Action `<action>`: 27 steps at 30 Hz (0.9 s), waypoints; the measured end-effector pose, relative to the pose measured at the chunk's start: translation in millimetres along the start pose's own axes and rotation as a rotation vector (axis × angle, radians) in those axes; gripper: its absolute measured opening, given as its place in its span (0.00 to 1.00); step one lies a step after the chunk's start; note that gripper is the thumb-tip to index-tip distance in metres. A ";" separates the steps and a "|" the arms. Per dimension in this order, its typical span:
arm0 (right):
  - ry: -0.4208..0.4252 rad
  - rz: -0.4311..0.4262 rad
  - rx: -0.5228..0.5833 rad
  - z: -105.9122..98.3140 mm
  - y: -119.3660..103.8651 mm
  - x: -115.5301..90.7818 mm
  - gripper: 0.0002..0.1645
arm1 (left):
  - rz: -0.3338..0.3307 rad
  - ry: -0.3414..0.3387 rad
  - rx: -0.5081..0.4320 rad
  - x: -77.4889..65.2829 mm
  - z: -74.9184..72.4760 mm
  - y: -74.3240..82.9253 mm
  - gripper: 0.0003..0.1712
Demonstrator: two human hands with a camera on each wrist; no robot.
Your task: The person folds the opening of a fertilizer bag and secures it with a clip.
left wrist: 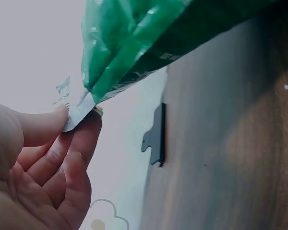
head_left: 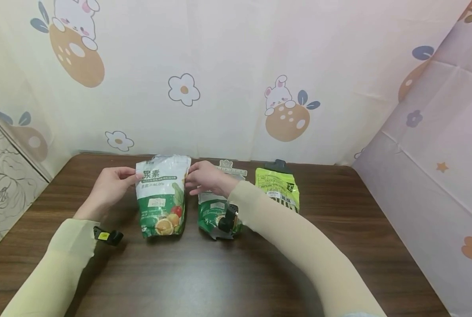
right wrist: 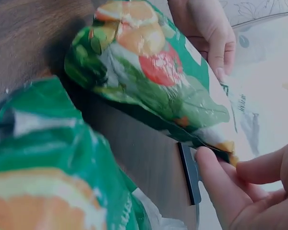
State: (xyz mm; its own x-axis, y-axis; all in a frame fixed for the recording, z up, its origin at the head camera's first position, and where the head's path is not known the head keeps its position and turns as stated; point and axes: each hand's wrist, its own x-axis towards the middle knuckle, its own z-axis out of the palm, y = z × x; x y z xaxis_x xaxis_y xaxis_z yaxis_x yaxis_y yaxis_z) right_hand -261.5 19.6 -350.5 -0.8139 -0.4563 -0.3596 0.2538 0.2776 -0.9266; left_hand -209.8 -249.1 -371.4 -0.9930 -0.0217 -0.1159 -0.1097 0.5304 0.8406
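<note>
A white and green urea fertilizer bag point(head_left: 160, 198), printed with fruit and vegetables, is upright between both hands. My left hand point(head_left: 111, 189) pinches its upper left edge between thumb and fingers, as the left wrist view also shows. At the opposite upper edge, my right hand point(head_left: 210, 177) pinches the bag with thumb and fingertips in the right wrist view. Behind the bag, a dark flat clip point(left wrist: 155, 136) lies on the table. Under my right forearm stands a similar green bag point(head_left: 212, 215), partly hidden, with a pale bear-shaped clip point(head_left: 225, 165) at its top.
Farther right, a yellow-green bag point(head_left: 275, 185) has a black clip point(head_left: 278, 165) at its top; my sleeve hides its lower part. The brown wooden table point(head_left: 172, 277) ends at a printed curtain point(head_left: 224, 119) behind the bags.
</note>
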 end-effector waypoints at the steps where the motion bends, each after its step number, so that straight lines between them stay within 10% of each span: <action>1: 0.017 -0.009 -0.001 0.2 -0.3 -0.3 0.21 | 0.000 0.000 -0.006 -0.5 -0.6 1.1 0.33; 27: 0.088 -0.128 -0.035 -11.2 -3.6 -18.8 0.06 | 0.231 0.036 0.089 -11.0 -10.3 12.1 0.28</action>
State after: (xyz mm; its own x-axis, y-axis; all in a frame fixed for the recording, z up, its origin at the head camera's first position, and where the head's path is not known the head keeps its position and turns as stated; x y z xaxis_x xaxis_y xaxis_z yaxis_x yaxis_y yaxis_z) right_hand -253.0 36.6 -339.2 -0.8814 -0.4145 -0.2265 0.1280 0.2520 -0.9592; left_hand -200.7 -251.2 -354.5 -0.9924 0.0796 0.0942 0.1231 0.5976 0.7922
